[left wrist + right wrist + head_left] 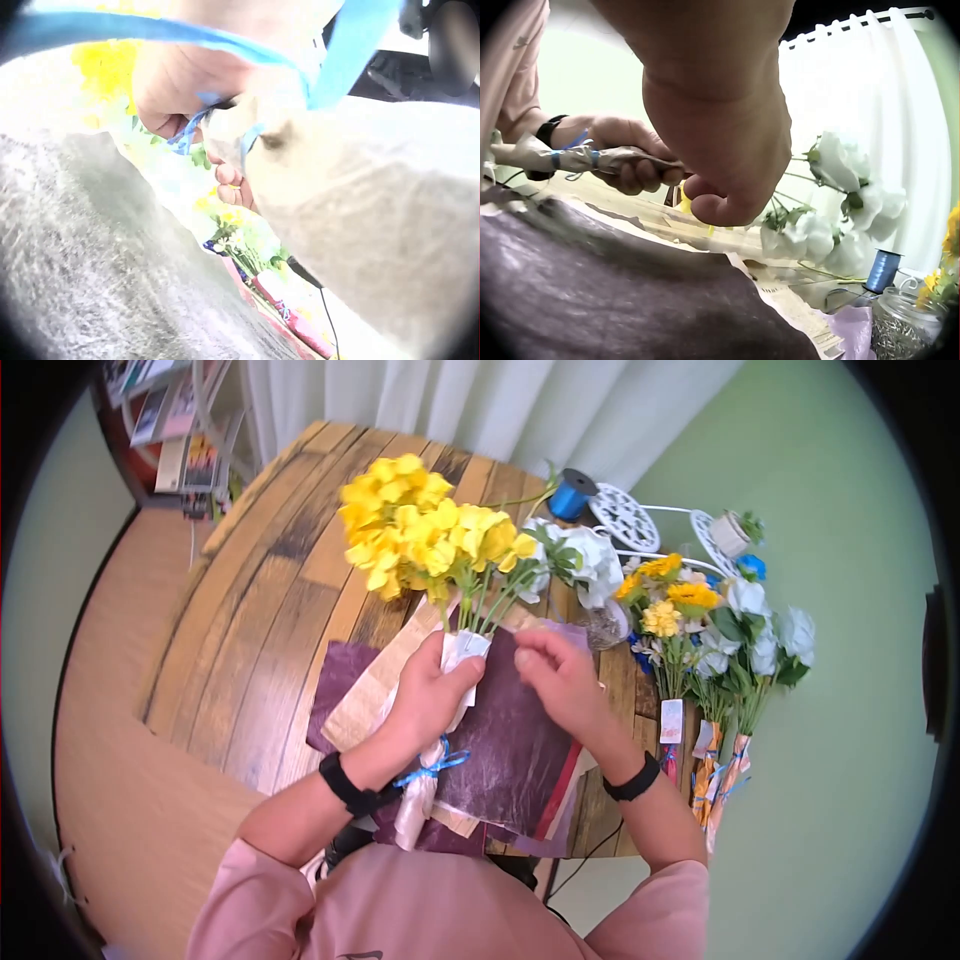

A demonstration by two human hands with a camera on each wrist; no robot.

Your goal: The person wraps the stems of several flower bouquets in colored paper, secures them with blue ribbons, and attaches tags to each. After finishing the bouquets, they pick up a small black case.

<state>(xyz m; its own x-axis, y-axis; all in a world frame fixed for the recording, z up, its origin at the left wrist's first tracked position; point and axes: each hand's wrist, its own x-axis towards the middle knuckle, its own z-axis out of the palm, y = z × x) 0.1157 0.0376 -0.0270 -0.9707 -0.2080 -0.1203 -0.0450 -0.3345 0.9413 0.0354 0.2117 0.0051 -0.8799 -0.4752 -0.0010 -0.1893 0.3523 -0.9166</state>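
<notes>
My left hand (425,695) grips the paper-wrapped stems of a bouquet of yellow flowers (430,530). Pale paper wrapping (415,820) narrows to a tail below the hand, tied with a blue ribbon (432,762). A small white label (465,648) lies against the stems, near the left thumb. Just right of the stems, my right hand (565,685) hovers with loosely curled fingers and nothing visible in them. Beneath both hands lie sheets of dark purple wrapping paper (520,730) and tan printed paper (365,695). The right wrist view shows the left fingers curled round the wrapping.
White flowers (595,565) lie behind the yellow ones, near a blue ribbon spool (572,495) and a glass jar (605,628). Several wrapped bouquets (715,760) rest at the right side. A white metal stand (625,518) is at the back. The table (255,650) has plank boards.
</notes>
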